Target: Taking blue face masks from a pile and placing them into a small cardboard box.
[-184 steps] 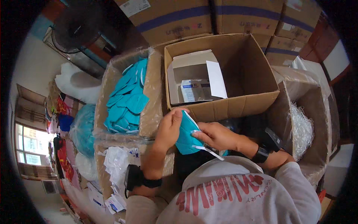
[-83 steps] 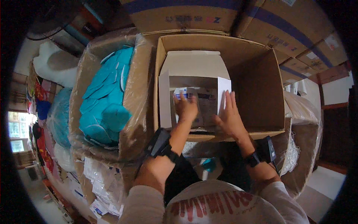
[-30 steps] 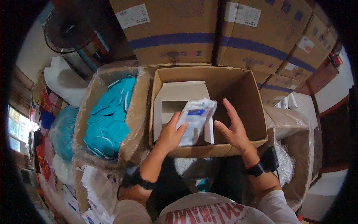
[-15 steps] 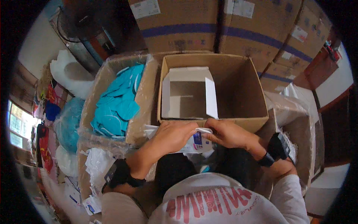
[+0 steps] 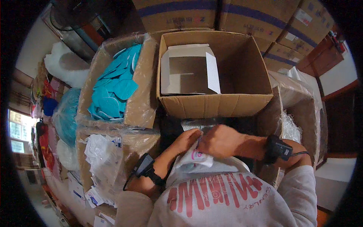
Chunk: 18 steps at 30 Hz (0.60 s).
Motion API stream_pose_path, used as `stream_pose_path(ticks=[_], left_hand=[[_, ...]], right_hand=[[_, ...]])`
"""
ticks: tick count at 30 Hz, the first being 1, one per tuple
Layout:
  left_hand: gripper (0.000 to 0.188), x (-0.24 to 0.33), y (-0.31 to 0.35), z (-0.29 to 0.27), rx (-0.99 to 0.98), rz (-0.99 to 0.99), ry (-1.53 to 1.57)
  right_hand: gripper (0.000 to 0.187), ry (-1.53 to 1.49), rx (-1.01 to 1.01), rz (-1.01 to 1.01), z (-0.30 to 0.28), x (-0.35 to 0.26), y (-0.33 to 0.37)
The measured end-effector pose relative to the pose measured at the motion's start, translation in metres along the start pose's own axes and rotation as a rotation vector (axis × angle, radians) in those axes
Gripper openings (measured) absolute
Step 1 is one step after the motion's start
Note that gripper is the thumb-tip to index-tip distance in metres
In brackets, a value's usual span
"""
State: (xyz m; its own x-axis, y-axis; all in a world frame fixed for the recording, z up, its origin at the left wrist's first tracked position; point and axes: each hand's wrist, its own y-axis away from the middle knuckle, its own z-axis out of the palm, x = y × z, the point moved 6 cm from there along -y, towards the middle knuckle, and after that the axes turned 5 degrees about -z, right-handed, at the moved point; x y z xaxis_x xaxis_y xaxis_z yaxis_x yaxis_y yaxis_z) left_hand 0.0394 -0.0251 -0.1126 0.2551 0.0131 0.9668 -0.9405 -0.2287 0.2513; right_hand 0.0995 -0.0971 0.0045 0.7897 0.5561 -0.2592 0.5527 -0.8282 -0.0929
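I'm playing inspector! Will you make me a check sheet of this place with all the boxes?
Surface: no tabletop seen; open brown box ahead, white carton in its left part.
Job's things: white packet with pink print.
Clutter: teal masks heaped in the left box; white packaging in the nearer box.
Hands: right hand closed on the white packet; left hand meets it, grip partly hidden.
Cables: dark cable at the right wrist's black device.
Surroundings: stacked purple-banded cartons behind; window at left.

This looks to me like a packing workroom: stacked cartons, open boxes, heaped teal masks, white packets.
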Motion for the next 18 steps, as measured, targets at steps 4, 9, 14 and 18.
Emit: stream_pose_path(ticks=[4,9,14,18], left_hand=[[0.027,-0.032,0.001,-0.048,0.286,-0.116,-0.171],[0.028,0.020,0.019,-0.137,0.851,0.084,-0.354],[0.023,0.095,0.023,-0.121,0.857,0.314,-0.469],[0.018,0.119,0.016,-0.095,0.761,0.390,-0.596]], right_hand=[[0.018,-0.040,0.103,-0.133,-0.008,-0.031,-0.015],[0.022,-0.265,0.178,-0.081,-0.044,-0.033,-0.010],[0.040,-0.445,-0.104,0.376,-0.033,0.015,0.012],[0.041,-0.392,0.296,0.522,-0.058,0.046,0.003]])
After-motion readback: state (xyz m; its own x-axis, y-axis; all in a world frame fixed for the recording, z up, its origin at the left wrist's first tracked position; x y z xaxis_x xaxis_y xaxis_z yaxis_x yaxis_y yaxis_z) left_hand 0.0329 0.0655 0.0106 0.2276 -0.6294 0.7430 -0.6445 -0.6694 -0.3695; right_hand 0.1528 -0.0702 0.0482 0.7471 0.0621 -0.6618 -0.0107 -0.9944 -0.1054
